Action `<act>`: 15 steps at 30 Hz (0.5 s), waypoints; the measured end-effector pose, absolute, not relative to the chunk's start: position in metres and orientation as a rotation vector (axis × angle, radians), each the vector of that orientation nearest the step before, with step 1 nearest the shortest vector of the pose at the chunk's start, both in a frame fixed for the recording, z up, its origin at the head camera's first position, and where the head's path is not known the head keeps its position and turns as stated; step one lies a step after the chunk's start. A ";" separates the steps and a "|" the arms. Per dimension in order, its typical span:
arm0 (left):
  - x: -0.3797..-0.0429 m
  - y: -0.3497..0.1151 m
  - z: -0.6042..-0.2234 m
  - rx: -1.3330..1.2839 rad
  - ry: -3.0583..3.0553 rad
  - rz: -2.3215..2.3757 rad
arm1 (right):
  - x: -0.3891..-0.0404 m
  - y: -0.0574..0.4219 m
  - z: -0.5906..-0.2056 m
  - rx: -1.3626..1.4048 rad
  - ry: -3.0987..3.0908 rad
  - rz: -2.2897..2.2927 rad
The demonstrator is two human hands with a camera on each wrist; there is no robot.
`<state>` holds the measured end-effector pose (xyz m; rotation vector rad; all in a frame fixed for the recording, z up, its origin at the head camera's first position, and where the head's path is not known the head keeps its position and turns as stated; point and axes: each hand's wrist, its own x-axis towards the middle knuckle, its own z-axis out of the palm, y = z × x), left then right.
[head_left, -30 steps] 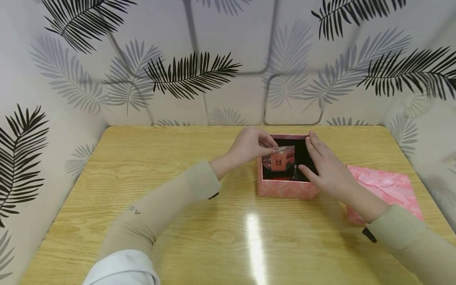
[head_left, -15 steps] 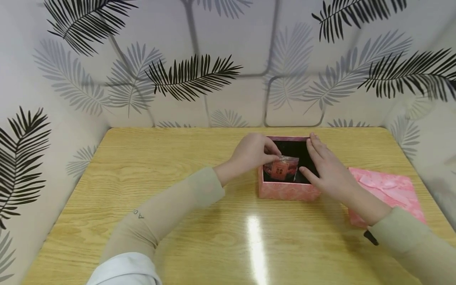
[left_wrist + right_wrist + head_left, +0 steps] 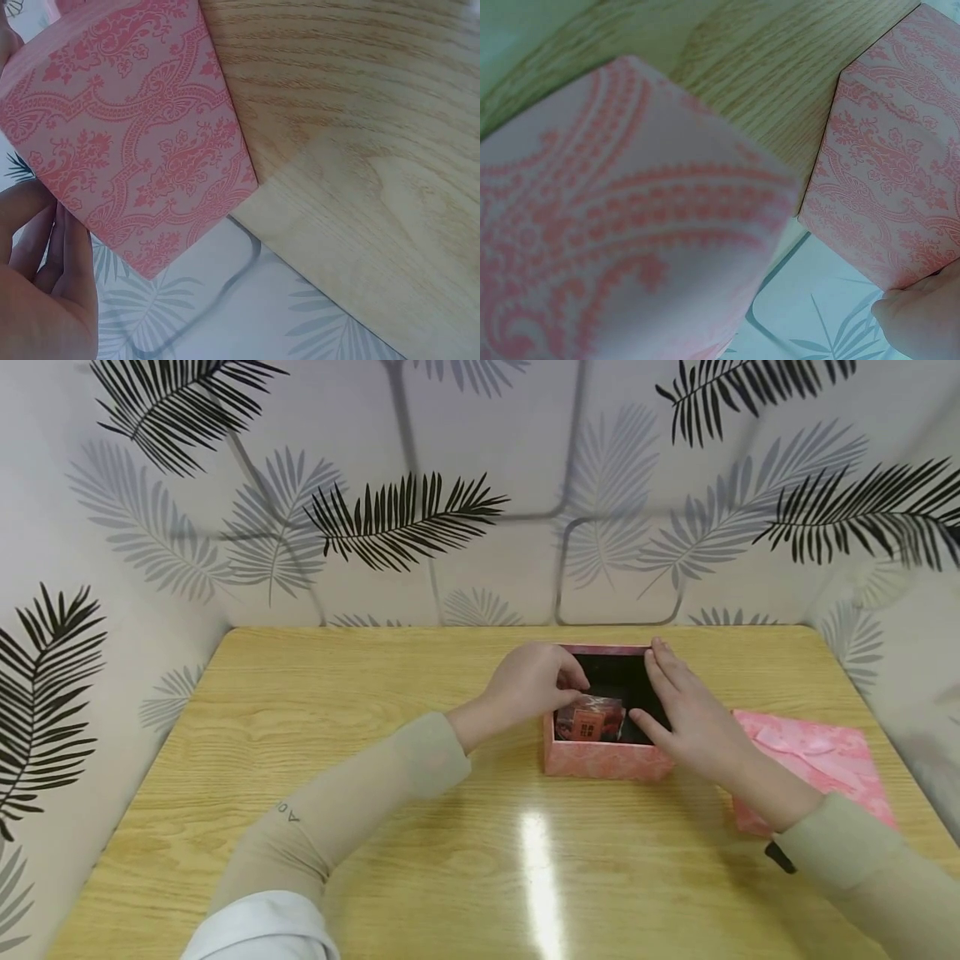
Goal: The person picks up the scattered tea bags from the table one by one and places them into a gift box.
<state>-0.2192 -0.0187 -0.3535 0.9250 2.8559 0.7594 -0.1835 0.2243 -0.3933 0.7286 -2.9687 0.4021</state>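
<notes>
An uncovered pink box (image 3: 607, 762) with a black inside stands toward the back right of the table. A small dark red packet (image 3: 588, 725) with an orange-red label leans inside its left part. My left hand (image 3: 528, 685) reaches over the left wall and pinches the packet's top edge between thumb and fingertips. In the left wrist view the left hand (image 3: 49, 277) sits beside the patterned box wall (image 3: 142, 142). My right hand (image 3: 697, 722) lies with straight fingers along the right rim, its thumb over the opening. In the right wrist view the right hand (image 3: 926, 315) touches the box side (image 3: 892, 157).
A pink lid (image 3: 817, 760) with a ribbon bow lies right of the box, partly under the right forearm. The wooden table (image 3: 360, 668) ends at a wall (image 3: 480, 568) with a leaf print.
The packet has gone from standing higher at the box's left to sitting lower inside it. My left hand has moved slightly down with it. The right hand has stayed on the rim.
</notes>
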 end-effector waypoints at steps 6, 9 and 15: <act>-0.218 -0.021 -0.354 0.923 2.851 0.820 | -0.183 0.223 -0.392 0.725 -2.976 0.406; -0.217 -0.023 -0.354 0.914 2.837 0.865 | -0.183 0.223 -0.392 0.725 -2.975 0.407; -0.218 -0.030 -0.355 0.908 2.830 0.952 | -0.183 0.223 -0.394 0.736 -2.964 0.397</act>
